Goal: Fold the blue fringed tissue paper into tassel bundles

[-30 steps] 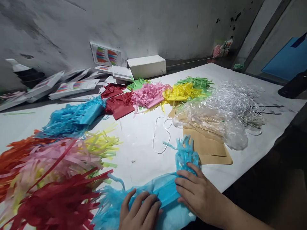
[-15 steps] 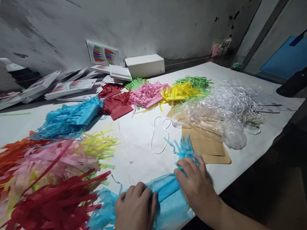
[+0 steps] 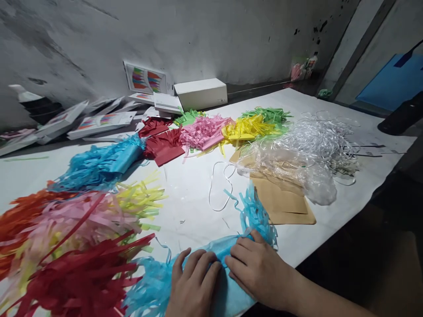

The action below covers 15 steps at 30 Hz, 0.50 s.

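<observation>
Both my hands rest on a light blue fringed tissue paper sheet (image 3: 228, 246) at the table's near edge. My left hand (image 3: 193, 284) lies on its middle with fingers spread and pressing down. My right hand (image 3: 257, 268) sits just to the right, fingers pressing the rolled middle of the same paper. Blue fringe (image 3: 256, 215) fans out beyond my right hand, and more fringe (image 3: 148, 286) spreads to the left of my left hand.
Piles of fringed paper in red (image 3: 76, 277), pink, yellow and orange lie at the left. Blue (image 3: 99, 163), red, pink, yellow and green stacks sit farther back. Brown envelopes (image 3: 284, 202), clear plastic (image 3: 297, 167), a white string loop (image 3: 220, 185) and boxes (image 3: 201, 92) are beyond.
My right hand slid left and nearer along the blue paper, closing up to my left hand. My left hand's fingers went from curled to spread flat.
</observation>
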### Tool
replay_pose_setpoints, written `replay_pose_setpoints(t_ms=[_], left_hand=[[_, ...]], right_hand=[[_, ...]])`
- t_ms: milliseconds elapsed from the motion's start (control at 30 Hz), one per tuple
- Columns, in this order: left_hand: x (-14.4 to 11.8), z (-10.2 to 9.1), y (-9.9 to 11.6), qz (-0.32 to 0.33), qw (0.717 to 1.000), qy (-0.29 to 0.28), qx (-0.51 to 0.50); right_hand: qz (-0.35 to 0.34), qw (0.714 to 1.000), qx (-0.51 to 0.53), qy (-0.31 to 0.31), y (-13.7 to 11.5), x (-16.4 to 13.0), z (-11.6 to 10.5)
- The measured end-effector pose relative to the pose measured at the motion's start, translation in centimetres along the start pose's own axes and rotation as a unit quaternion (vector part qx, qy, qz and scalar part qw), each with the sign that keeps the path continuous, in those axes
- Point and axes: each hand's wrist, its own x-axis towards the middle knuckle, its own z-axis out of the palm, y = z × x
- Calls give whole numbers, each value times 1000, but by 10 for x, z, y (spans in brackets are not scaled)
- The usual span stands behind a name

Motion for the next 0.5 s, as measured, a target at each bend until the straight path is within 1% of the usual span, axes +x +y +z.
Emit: replay_pose_setpoints(t_ms=[67, 133, 200, 233, 267, 333, 433, 500], left_hand=[[1, 1, -1, -1, 1000, -5, -19], [1, -1, -2, 14, 999, -38, -4], [1, -5, -3, 12, 997, -70, 21], [1, -7, -3, 6, 997, -70, 31], [2, -10, -4, 0, 997, -70, 39], [2, -16, -8, 5, 994, -90, 69], [-3, -30, -23, 42, 979, -129, 154], [-11, -43, -37, 76, 965, -132, 215]], right_hand=[[-15, 1000, -24, -2, -1, 0, 1], [-25, 999, -37, 4, -1, 0, 3], [-15, 999, -39, 15, 1, 1, 4], [-6, 999, -36, 15, 1, 2, 3], [1, 999, -33, 9, 2, 2, 3], [5, 999, -31, -9, 4, 2, 1], [1, 999, -36, -33, 6, 1, -2], [-2, 999, -35, -31, 6, 1, -4]])
